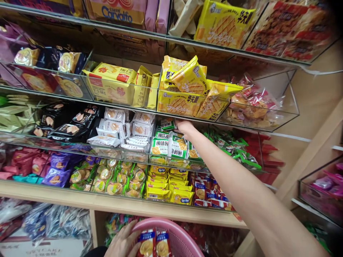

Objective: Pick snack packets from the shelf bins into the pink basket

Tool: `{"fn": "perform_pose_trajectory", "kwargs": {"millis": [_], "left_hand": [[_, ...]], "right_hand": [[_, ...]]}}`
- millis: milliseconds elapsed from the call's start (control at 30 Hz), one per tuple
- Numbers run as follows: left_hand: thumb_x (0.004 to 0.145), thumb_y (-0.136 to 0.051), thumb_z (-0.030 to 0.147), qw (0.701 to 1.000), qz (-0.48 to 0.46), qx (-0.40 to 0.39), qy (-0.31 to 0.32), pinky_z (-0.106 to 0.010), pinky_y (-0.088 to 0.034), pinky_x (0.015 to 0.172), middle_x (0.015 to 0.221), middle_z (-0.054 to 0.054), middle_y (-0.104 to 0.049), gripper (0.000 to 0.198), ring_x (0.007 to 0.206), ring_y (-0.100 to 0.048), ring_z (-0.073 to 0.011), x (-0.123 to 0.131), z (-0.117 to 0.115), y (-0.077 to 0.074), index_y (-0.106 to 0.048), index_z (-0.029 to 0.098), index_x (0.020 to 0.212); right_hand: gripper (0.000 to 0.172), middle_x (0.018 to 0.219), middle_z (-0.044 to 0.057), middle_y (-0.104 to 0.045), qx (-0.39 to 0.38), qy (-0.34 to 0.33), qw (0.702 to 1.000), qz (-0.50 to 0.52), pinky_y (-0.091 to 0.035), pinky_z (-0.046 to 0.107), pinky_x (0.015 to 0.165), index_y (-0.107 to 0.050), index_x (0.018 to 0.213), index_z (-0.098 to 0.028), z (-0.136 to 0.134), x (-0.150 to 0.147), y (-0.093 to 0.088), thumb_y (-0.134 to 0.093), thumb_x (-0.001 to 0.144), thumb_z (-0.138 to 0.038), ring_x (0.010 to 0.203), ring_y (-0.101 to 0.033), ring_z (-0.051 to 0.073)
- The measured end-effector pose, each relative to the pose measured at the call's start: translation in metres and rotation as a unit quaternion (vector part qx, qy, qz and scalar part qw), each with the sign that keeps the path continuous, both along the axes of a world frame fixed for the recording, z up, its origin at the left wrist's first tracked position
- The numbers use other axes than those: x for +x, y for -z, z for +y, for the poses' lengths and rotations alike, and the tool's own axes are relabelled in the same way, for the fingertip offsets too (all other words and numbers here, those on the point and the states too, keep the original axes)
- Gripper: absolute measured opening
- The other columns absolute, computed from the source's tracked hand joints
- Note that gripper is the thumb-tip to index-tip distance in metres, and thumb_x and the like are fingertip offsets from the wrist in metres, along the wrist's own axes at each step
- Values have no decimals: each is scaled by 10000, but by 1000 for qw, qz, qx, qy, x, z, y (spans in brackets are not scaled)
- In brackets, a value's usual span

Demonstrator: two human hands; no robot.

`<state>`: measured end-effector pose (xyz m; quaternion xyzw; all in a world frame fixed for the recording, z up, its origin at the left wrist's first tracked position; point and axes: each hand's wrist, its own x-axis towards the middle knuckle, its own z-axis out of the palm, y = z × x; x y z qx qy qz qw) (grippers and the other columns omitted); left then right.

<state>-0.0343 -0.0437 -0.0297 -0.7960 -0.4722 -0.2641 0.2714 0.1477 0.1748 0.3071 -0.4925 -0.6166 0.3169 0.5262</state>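
My right hand [185, 127] reaches up and left into a clear shelf bin of green and white snack packets [171, 144]; its fingers are tucked behind the bin's upper edge among the packets and mostly hidden. My left hand [123, 242] rests at the bottom of the view on the rim of a pink plastic basket [184, 239], fingers spread over the edge. Two red and blue biscuit packets [154, 244] stand in the basket beside that hand.
Tiers of clear acrylic bins [128, 155] hold wrapped snacks: yellow wafer packs [193, 89], white packets [120, 130], black packets [66, 123], purple packets [57, 171]. A wooden shelf edge [115, 203] runs below. Another bin [321, 189] stands at right.
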Motion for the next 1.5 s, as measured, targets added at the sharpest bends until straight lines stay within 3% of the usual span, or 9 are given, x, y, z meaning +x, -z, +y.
{"fn": "perform_pose_trajectory", "kwargs": {"millis": [167, 367, 533, 800, 933, 1067, 1167, 1333, 1500], "left_hand": [[942, -432, 383, 997, -35, -66, -15, -295, -585, 816, 1201, -123, -674, 318, 1049, -668, -229, -3, -3, 7, -630, 232, 1140], [912, -491, 400, 990, -78, -116, -20, -334, -576, 851, 1247, -91, -651, 310, 1087, -647, -253, -4, -3, 9, -637, 274, 1155], [912, -493, 405, 987, -113, -115, -14, -349, -564, 866, 1241, -103, -653, 306, 1080, -650, -255, -2, -3, 12, -658, 260, 1123], [921, -470, 412, 966, -150, -210, -24, -400, -529, 926, 1303, -93, -609, 319, 1150, -606, -262, -1, -4, 4, -667, 278, 1133], [948, -396, 421, 940, -181, -287, -45, -422, -492, 978, 1314, -67, -604, 369, 1184, -580, -259, 6, -6, -15, -684, 276, 1127], [960, -343, 448, 920, -200, -333, -44, -429, -438, 1035, 1334, -87, -587, 451, 1226, -542, -260, 11, -5, -27, -672, 216, 1163], [965, -302, 477, 906, -209, -364, -46, -437, -397, 1068, 1368, -86, -557, 499, 1262, -505, -255, 12, -5, -29, -650, 208, 1199], [960, -275, 505, 895, -215, -388, -47, -467, -339, 1104, 1407, -87, -516, 531, 1307, -450, -262, 11, -4, -24, -634, 214, 1220], [951, -279, 524, 896, -215, -385, -51, -476, -318, 1114, 1416, -96, -503, 549, 1315, -439, -273, 10, -3, -20, -632, 204, 1223]], "right_hand": [[196, 1020, 30, -618, -47, -19, 991, 126, -572, 183, 659, -578, 1010, -174, -7, 2, -4, -446, 895, -86, 770, -612, 79], [245, 847, -7, -582, -71, -52, 974, 208, -585, 189, 681, -543, 1005, -188, -21, 11, -8, -361, 916, -49, 711, -595, 65], [142, 833, 25, -602, -78, -101, 965, 229, -574, 195, 761, -526, 920, -126, -44, 17, -5, -401, 899, -62, 805, -632, 88], [152, 995, 86, -650, -76, -202, 958, 190, -537, 185, 837, -537, 828, -128, -102, 50, 13, -402, 894, -102, 909, -631, 97], [100, 868, 31, -629, -109, -258, 948, 149, -540, 232, 754, -547, 789, -158, -142, 84, 47, -477, 860, -168, 794, -608, 102], [150, 672, -45, -503, -196, -269, 942, 35, -412, 192, 570, -490, 695, -179, -166, 116, 103, -564, 788, -270, 598, -467, 70], [173, 636, -59, -449, -218, -295, 928, -62, -320, 203, 550, -499, 700, -174, -170, 137, 149, -559, 787, -310, 580, -386, 72], [93, 667, -53, -450, -270, -313, 894, -170, -337, 209, 568, -487, 734, -177, -172, 161, 218, -495, 790, -251, 604, -399, 86], [67, 629, -62, -439, -290, -332, 867, -230, -350, 193, 522, -463, 686, -183, -174, 157, 256, -461, 752, -170, 562, -419, 81]]}}
